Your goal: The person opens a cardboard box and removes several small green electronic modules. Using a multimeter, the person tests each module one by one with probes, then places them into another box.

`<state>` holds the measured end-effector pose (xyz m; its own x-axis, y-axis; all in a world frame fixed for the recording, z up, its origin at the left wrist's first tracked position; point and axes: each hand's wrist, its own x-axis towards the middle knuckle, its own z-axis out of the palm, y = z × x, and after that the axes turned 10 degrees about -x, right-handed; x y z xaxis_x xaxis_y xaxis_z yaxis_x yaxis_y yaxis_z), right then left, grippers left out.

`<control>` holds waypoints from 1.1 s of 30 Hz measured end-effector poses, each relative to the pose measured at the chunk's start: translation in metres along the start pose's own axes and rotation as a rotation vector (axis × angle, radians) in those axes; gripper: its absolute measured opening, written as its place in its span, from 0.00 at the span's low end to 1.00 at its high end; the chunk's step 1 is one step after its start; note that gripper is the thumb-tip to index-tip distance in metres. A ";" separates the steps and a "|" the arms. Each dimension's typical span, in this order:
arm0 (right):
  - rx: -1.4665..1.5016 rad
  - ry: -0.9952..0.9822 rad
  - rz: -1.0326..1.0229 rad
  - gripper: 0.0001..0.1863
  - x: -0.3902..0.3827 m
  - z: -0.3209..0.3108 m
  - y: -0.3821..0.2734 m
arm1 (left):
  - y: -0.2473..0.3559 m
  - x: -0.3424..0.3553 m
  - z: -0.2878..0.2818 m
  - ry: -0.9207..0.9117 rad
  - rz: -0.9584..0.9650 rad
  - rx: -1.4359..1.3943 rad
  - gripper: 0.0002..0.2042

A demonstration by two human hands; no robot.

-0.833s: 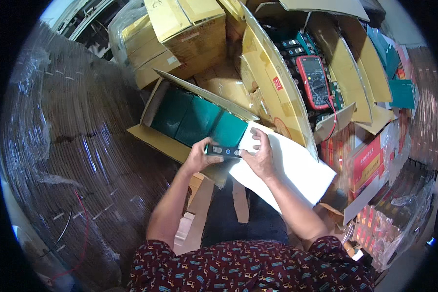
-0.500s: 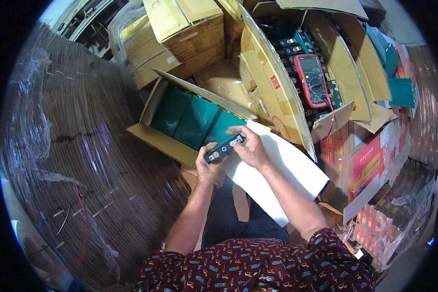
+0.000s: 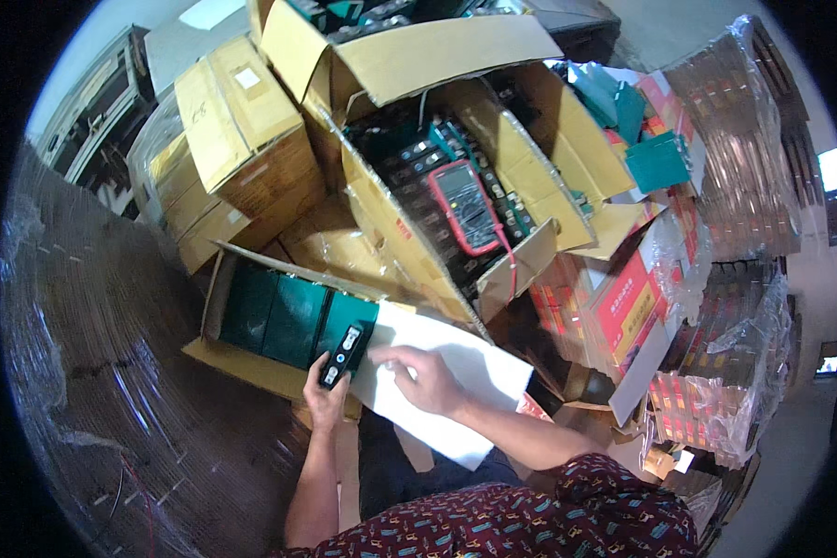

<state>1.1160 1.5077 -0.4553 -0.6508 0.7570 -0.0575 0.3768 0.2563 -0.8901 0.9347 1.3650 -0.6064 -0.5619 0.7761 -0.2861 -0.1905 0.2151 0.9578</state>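
Note:
My left hand (image 3: 326, 391) grips a slim dark battery (image 3: 341, 357) by its lower end, its narrow top face turned up. That face shows a metal terminal at each end and a small blue round spot between them. Just to the right, my right hand (image 3: 425, 379) is off the battery, index finger stretched toward it and the other fingers loosely bent. Nothing shows in it. Below it lies a white sheet (image 3: 470, 358). Behind the battery, an open cardboard box (image 3: 216, 293) holds several dark green blocks (image 3: 293, 314) side by side.
A red multimeter (image 3: 464, 206) with a red lead rests on batteries inside a larger open carton (image 3: 391, 219). Closed cartons (image 3: 237, 121) stand at the far left. Stacked cardboard sheets (image 3: 130, 363) fill the left side. Red printed boxes (image 3: 628, 307) and plastic-wrapped stacks (image 3: 716, 391) stand right.
My right hand has let go of the battery and moved to its right. The left hand now holds it alone, tilted more upright. The whole view has swung toward the right.

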 end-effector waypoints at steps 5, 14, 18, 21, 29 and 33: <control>0.070 0.241 -0.224 0.11 -0.017 -0.088 -0.047 | 0.025 -0.001 0.007 -0.001 0.045 0.029 0.31; -0.281 0.658 0.361 0.16 -0.001 -0.152 0.077 | 0.062 -0.017 0.004 0.077 0.248 0.323 0.34; -0.333 0.525 0.452 0.15 -0.022 -0.139 0.105 | 0.115 -0.024 0.039 -0.008 0.333 0.253 0.27; -0.229 0.375 0.558 0.14 -0.016 -0.156 0.076 | 0.152 -0.018 0.085 -0.189 0.431 0.261 0.23; -0.540 0.345 -0.066 0.15 0.090 -0.214 0.057 | 0.188 -0.002 0.190 -0.494 0.323 0.289 0.22; -0.840 0.042 -0.015 0.14 0.152 -0.218 0.078 | 0.194 -0.003 0.222 -0.456 0.371 0.336 0.18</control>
<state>1.1903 1.7736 -0.4349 -0.6407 0.7676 -0.0164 0.7446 0.6161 -0.2569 1.0782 1.5364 -0.4138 -0.1319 0.9907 0.0329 0.2514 0.0014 0.9679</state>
